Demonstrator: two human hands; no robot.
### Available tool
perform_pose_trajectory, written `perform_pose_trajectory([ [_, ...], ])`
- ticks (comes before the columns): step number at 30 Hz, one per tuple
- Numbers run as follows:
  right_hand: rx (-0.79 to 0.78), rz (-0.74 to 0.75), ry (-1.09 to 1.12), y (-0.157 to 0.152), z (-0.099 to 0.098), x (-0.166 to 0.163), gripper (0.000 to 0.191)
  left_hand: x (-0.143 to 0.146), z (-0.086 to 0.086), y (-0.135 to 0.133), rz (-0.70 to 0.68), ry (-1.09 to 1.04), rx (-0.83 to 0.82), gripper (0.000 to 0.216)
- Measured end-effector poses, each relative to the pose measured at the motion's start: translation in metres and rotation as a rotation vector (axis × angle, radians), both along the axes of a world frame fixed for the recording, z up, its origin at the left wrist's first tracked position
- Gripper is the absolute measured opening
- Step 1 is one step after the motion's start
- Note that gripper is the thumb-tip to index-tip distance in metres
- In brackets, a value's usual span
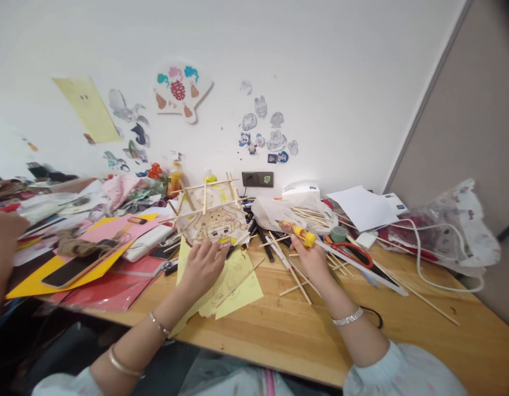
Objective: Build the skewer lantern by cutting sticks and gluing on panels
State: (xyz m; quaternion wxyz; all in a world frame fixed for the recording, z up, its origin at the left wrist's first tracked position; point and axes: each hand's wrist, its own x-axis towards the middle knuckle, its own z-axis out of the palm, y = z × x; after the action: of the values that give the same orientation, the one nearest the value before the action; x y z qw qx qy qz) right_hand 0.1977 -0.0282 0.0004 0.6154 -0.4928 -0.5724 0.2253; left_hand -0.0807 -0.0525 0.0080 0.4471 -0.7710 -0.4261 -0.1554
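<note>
My left hand (204,268) grips the near edge of a stick frame (205,197) of thin wooden sticks, its fingertips partly hidden against it. The frame carries paper with a cartoon drawing (215,223). Held in my right hand (312,258) is a yellow hot glue gun (297,233), its tip pointing left toward the frame but apart from it. A long whitish glue stick (361,268) seems to stick out from its back. Beneath my left hand lies a yellow sheet (237,283) with pencil sketches and one loose stick.
Loose wooden sticks (297,278), red-handled scissors (359,250) and a green tape roll (339,235) lie around my right hand. A phone (68,273) rests on coloured paper at left. A white cable (419,258) loops at right. Another person's hand (6,231) is at far left.
</note>
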Motion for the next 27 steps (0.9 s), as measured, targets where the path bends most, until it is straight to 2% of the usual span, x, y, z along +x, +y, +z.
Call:
perform_pose_trajectory([
  [2, 0.015, -0.001, 0.01, 0.001, -0.002, -0.001, 0.033, -0.003, -0.012, 0.0, 0.012, 0.067, -0.05, 0.034],
  [4, 0.014, 0.017, -0.001, 0.001, -0.004, -0.002, 0.032, 0.0, -0.016, 0.005, 0.054, 0.091, -0.099, 0.039],
  [8, -0.014, 0.055, -0.033, 0.002, -0.009, -0.002, 0.032, 0.009, -0.012, 0.022, 0.124, 0.145, -0.167, 0.048],
  [15, -0.016, -0.019, -0.064, 0.01, -0.022, 0.0, 0.035, 0.015, -0.012, 0.029, 0.159, 0.28, -0.213, 0.055],
  [19, -0.019, -0.045, -0.051, 0.012, -0.028, 0.001, 0.036, 0.014, -0.013, 0.029, 0.166, 0.252, -0.247, 0.054],
  [27, -0.002, 0.006, -0.065, 0.009, -0.024, 0.0, 0.028, 0.016, -0.018, 0.033, 0.128, 0.137, -0.245, 0.05],
])
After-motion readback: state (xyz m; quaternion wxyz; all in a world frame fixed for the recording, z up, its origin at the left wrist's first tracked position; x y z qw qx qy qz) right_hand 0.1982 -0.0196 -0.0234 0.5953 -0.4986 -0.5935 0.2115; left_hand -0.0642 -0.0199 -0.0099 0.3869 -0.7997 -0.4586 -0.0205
